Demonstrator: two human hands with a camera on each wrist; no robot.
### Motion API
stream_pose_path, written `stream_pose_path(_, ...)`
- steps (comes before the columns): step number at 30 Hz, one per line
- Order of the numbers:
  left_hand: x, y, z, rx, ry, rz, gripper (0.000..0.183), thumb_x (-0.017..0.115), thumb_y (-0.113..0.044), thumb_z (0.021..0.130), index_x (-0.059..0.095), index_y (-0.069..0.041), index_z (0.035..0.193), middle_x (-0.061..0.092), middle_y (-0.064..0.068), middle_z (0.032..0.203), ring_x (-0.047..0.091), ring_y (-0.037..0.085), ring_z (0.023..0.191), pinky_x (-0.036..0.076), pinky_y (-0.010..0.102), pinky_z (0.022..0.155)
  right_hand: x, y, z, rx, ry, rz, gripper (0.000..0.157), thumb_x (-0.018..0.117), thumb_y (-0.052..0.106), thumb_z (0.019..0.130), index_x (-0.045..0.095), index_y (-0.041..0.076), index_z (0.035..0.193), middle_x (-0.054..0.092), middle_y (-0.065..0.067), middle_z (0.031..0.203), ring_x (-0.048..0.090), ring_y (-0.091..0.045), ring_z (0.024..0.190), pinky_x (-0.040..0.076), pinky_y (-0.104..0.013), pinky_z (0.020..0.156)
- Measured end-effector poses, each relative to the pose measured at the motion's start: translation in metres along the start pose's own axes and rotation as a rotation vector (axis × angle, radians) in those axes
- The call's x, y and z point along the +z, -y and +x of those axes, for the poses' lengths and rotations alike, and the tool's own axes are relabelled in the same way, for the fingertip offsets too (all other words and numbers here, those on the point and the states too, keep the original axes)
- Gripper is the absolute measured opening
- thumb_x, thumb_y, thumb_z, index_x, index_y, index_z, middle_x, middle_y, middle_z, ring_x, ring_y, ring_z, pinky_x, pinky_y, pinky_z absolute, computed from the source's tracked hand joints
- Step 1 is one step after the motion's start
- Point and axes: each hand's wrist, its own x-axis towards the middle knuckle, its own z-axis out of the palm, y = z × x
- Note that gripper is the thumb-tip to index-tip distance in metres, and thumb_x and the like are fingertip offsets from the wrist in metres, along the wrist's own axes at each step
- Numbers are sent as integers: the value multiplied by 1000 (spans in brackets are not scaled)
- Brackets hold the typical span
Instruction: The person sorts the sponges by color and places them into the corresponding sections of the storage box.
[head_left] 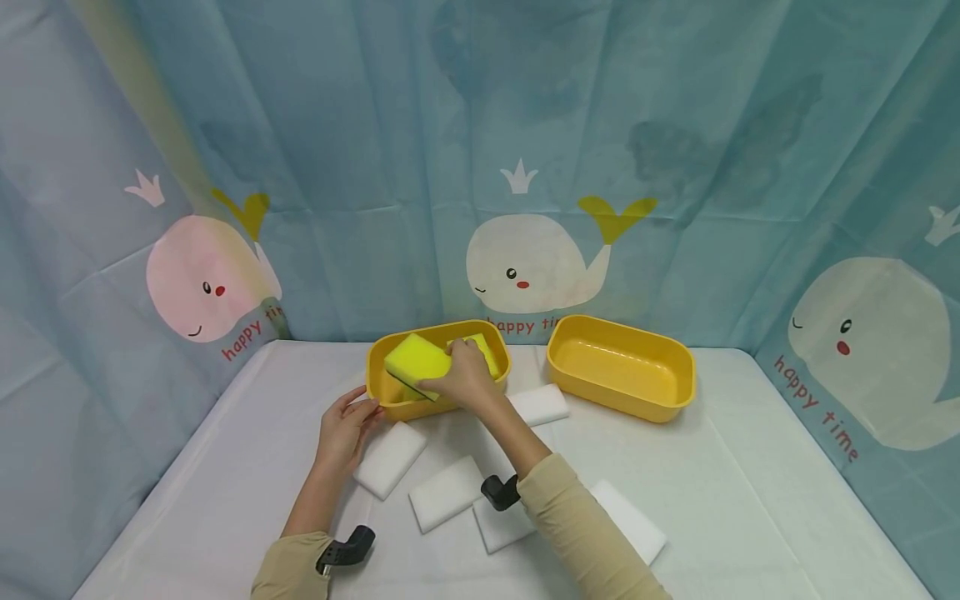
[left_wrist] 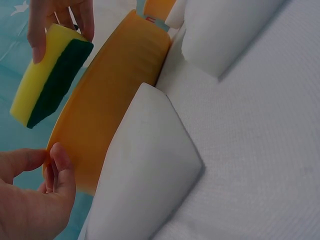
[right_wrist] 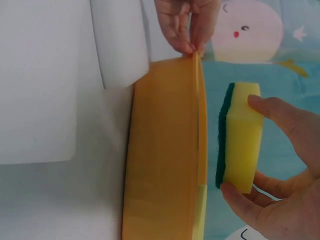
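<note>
My right hand [head_left: 467,377] pinches a yellow sponge [head_left: 417,362] with a dark green scouring side, held tilted over the left yellow bin [head_left: 381,392]. In the right wrist view, thumb and fingers grip the sponge [right_wrist: 243,137] by its two ends, green face toward the bin [right_wrist: 162,145]. More yellow sponge [head_left: 483,350] shows inside that bin, partly behind the right hand. At the bin's near left corner, my left hand [head_left: 347,429] pinches the rim between thumb and fingers, as the left wrist view shows of the same hand [left_wrist: 42,192].
Several white foam blocks lie on the white table [head_left: 225,483], one white block [head_left: 390,460] close before the left bin and another [head_left: 540,405] to its right. A second yellow bin [head_left: 622,367] stands at the right. A whale-print curtain [head_left: 375,167] hangs behind the table.
</note>
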Motion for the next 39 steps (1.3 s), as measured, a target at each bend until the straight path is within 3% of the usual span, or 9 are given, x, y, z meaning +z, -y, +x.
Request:
stream_pose_path(15,-1,1,2,13,-4,7,56,57,-5,108,36,2,159,64,0,102,69,1,84,59,15,86,14,10,14,34,-6,-50,77,87,42,87,54,-4,139,57,-17,131,57,-27,112,55,-41,102)
stream_pose_path(22,-1,2,1,24,8,-17,58,58,-4,108,33,5,160,65,1,103,69,2,85,59,15,85,21,15,22,75,-27,-125,86,86,46,87,51,-7,143,59,-20,137,59,-29,118,54,-41,108)
stream_pose_path(39,0,2,2,10,-9,5,56,57,-5,108,36,2,159,64,9,111,69,2,86,59,16,87,42,10,30,139,-51,-194,85,87,49,86,53,-8,139,59,-22,130,63,-32,116,56,-42,104)
